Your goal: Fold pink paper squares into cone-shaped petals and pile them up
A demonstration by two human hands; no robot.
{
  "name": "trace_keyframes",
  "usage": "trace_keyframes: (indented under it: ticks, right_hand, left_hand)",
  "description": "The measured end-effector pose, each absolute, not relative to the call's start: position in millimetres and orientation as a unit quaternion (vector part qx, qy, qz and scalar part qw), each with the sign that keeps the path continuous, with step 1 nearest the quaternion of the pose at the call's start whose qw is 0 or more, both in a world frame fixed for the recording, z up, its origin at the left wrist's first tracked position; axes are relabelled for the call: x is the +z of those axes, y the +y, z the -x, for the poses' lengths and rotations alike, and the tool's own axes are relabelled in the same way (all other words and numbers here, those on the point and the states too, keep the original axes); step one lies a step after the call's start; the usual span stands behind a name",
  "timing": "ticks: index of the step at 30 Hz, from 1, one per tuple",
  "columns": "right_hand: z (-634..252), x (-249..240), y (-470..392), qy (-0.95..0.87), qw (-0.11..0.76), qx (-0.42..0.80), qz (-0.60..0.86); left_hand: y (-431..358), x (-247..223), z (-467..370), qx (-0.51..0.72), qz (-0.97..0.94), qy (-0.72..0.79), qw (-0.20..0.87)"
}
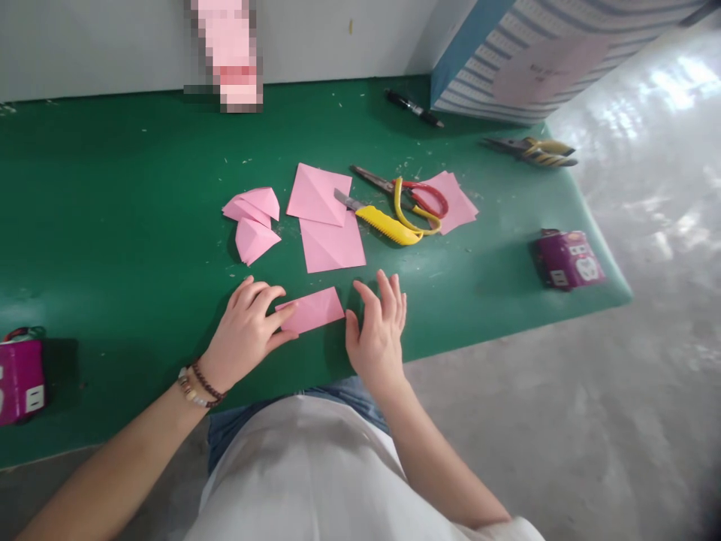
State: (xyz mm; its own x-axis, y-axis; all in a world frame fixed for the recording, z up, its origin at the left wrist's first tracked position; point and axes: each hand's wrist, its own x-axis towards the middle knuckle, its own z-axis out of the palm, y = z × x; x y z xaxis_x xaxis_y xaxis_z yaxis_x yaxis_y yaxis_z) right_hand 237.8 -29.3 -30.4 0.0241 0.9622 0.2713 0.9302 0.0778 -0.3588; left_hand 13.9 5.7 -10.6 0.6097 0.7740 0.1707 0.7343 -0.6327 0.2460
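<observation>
A pink sheet of paper (315, 309), folded into a narrow rectangle with crease lines, lies flat on the green table (140, 248). My left hand (251, 323) grips its left end, with the index finger on top and the thumb at the lower edge. At the right end of the paper, my right hand (376, 323) rests with its fingers apart and nothing in them. Beyond the hands lie creased pink squares (332, 244) and several folded pink pieces (256, 239).
A yellow-handled knife (388, 225) overlaps the pink squares. Scissors (420, 201) lie over more pink paper (459, 203). Farther off are a pen (414, 109), pliers (532, 150) and a striped box (507, 60). Purple packs (571, 259) sit at the right and left.
</observation>
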Motion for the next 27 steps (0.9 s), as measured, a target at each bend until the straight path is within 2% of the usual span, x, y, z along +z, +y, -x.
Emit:
trace_keyframes:
  ticks: [9,15,23,27]
  right_hand:
    - [-217,-25,-25,-0.731,0.213,0.089,0.642]
    - [-230,-32,-21,-0.736,0.197,0.073,0.643]
    - [-243,-31,-17,-0.724,0.281,0.127,0.617]
    - [-240,-22,-24,-0.721,0.337,0.147,0.587]
  left_hand:
    - [1,-13,-15,0.134,-0.894,0.421,0.074]
    - [-1,-15,-13,0.136,-0.886,0.432,0.099]
    - [2,-3,-23,0.149,-0.868,0.443,0.17]
    - [2,7,-34,0.189,-0.861,0.447,0.149]
